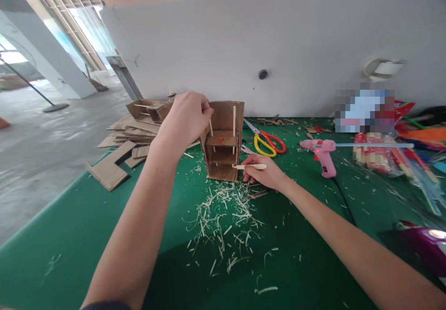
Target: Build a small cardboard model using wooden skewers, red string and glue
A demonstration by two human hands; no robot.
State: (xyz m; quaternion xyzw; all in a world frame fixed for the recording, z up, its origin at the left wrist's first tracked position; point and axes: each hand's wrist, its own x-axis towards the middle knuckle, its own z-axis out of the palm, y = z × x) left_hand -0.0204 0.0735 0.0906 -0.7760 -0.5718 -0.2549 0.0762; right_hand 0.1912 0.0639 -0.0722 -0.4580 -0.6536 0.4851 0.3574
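Note:
A small cardboard shelf (226, 138) with several tiers stands upright on the green table. My left hand (191, 115) is closed at its upper left edge, fingers pinched there, just above a thin wooden stick (211, 128). Another thin stick (234, 121) stands upright at the right of the top tier. My right hand (263, 173) grips a cream-coloured, pen-shaped stick (257, 166); its narrow tip points left into the opening of the lowest tier. Whether the tip touches the cardboard, I cannot tell. Pale wood shavings (226, 207) lie scattered before the shelf.
Scissors with red and yellow handles (266, 143) lie behind my right hand. A pink glue gun (323, 154) with its cord is to the right, near packets of sticks (374, 152). Cardboard pieces (130, 131) are piled at left. A grey board (296, 54) rises behind the table.

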